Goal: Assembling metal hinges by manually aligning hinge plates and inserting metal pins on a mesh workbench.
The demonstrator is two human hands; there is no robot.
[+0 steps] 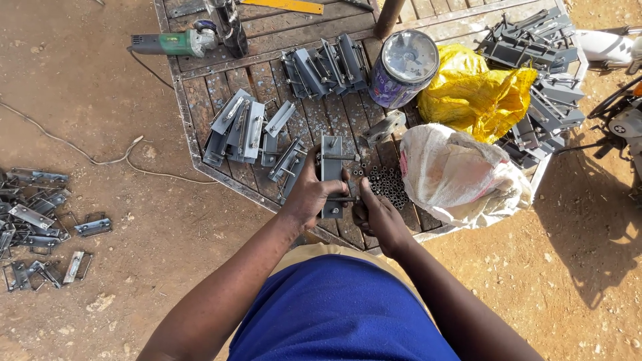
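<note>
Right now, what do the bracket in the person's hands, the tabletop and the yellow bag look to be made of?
Latch bracket, held by the left hand with the right hand at its rod: bare grey steel by its look, dull sheen, unpainted. Tabletop: weathered wooden slats with visible grain, in what seems a metal frame. Yellow bag: thin plastic, glossy and crinkled.
</note>
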